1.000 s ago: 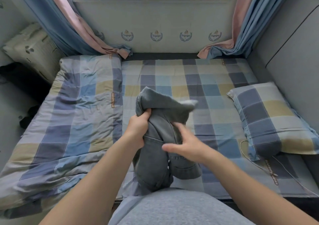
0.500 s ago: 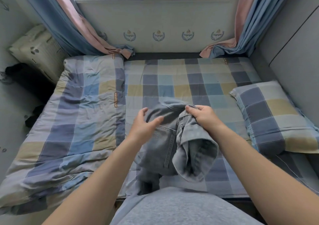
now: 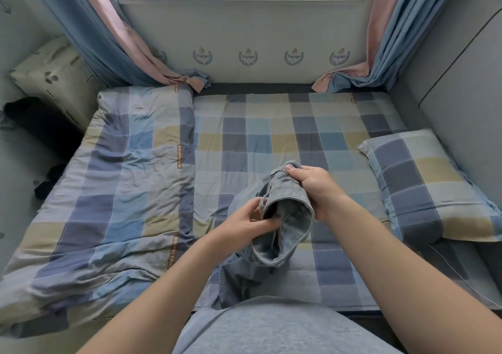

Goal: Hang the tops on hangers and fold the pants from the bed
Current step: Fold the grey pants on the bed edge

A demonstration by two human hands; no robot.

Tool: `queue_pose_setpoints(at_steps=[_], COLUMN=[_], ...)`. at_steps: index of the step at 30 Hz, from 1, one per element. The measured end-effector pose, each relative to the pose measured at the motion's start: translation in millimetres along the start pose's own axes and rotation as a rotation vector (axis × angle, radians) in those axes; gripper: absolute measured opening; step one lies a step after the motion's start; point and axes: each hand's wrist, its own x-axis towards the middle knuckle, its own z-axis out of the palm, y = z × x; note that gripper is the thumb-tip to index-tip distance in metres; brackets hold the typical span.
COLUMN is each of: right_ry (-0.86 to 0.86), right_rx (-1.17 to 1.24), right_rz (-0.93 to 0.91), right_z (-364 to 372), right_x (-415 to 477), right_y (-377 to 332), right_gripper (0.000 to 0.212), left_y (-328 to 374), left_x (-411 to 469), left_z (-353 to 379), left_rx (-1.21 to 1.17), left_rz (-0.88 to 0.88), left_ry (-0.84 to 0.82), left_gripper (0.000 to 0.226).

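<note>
Denim pants — right grip holds, left grip pinches.

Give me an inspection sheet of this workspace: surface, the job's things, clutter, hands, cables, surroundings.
Surface: bed sheet, checked, lightly creased.
Job's things: grey jeans, bunched, upper part lifted off the sheet; no tops or hangers seen.
Clutter: folded quilt on the bed's left half; pillow at its right edge.
Hands: right hand grips the jeans' upper fold; left hand pinches the edge of a leg opening.
Cables: thin white cable on the bed by the pillow.
Surroundings: curtains either side of a window; cream bag at left.
</note>
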Motion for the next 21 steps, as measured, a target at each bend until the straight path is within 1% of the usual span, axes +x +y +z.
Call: queue_pose_setpoints(at_steps=[1,3,5,6,7,9,10,11,13,15,17,18,19,20,21], right_ry=[-0.022,-0.057,-0.102,-0.142,-0.189,-0.273,-0.305,-0.331,-0.309,-0.176,-0.104,-0.094,-0.076,-0.047,-0.02], right_rx=[0.002,-0.005,0.018,0.023,-0.014,-0.261,-0.405,-0.524,-0.676,-0.798,-0.885,-0.885,-0.844,-0.76,-0.648], right_rz=[0.012,0.034,0.04,0.031,0.016,-0.027,-0.05,-0.086,-0.197,-0.287,-0.333,-0.351,-0.359,-0.354,-0.337], right_z=[0.9,2.7,1.5,-0.8,-4.6,-11.6,-13.4,-14.7,-16.2,-18.8,-21.6,-22.8,-24.3,-25.0,-25.4], right_x=[-1.8,-5.0,-7.6,-8.8,-10.3,-14.9,-17.2,-18.8,-17.4,-13.3,-10.3,-8.8,-6.9,-5.9,-5.5], right_y=[1.9,6.0,8.6,10.0,11.5,16.8,21.6,27.7,41.0,49.1,52.0,52.1,50.8,47.6,43.5], right_gripper=[0.017,0.02,0.022,0.025,0.033,0.06,0.07,0.07,0.048,0.031,0.025,0.025,0.027,0.028,0.028], left_y=[-0.5,-0.5,2.3,4.9,6.1,10.0,11.7,13.7,15.7,14.5,13.5,13.1,12.3,11.0,9.0], left_x=[3.5,10.8,14.2,14.5,16.0,19.2,20.5,21.8,22.7,23.1,21.9,20.3,19.3,18.5,17.5], left_z=[4.0,9.9,12.2,11.8,8.9,-1.2,-6.5,-9.9,-11.5,-12.8,-15.8,-17.2,-19.7,-22.5,-24.5], left_rx=[-0.002,0.029,0.073,0.075,0.064,0.083,0.109,0.124,0.13,0.143,0.121,0.136,0.212,0.356,0.528], left_rz=[0.04,0.133,0.188,0.184,0.16,0.102,0.078,0.066,0.067,0.07,0.061,0.071,0.095,0.133,0.168], left_ry=[0.028,0.125,0.246,0.308,0.367,0.449,0.438,0.397,0.303,0.286,0.275,0.259,0.255,0.279,0.344], left_gripper=[0.045,0.027,0.025,0.026,0.023,0.02,0.023,0.023,0.022,0.024,0.018,0.017,0.014,0.009,0.009])
